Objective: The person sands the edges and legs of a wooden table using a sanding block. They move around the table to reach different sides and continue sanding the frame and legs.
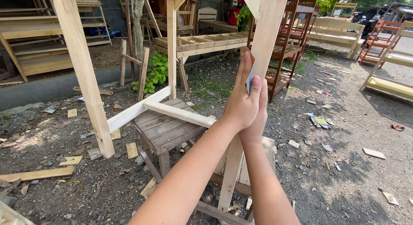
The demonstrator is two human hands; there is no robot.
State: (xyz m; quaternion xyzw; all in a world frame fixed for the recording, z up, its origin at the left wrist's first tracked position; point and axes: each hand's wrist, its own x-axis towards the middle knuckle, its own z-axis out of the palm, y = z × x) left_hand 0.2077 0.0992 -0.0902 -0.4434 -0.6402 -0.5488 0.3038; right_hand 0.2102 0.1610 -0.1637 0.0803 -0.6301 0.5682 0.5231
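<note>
An unpainted wooden frame stands in front of me, and its near slanted leg point(267, 31) runs from the top down to the ground. My left hand point(239, 105) and my right hand point(260, 116) are pressed together against this leg at mid-height. A small grey sheet that looks like sandpaper point(250, 82) is held between them, against the wood. My left hand lies on top with its fingers pointing up. My right hand is mostly hidden behind it. The frame's other leg point(84, 70) stands at the left.
A low slatted wooden stool point(165, 128) sits under the frame, with a crossbar point(178, 113) over it. Wood offcuts and scraps litter the gravel point(344, 165). Unfinished racks, benches and shelves stand behind and to the right. A small green plant point(155, 74) grows by a tree trunk.
</note>
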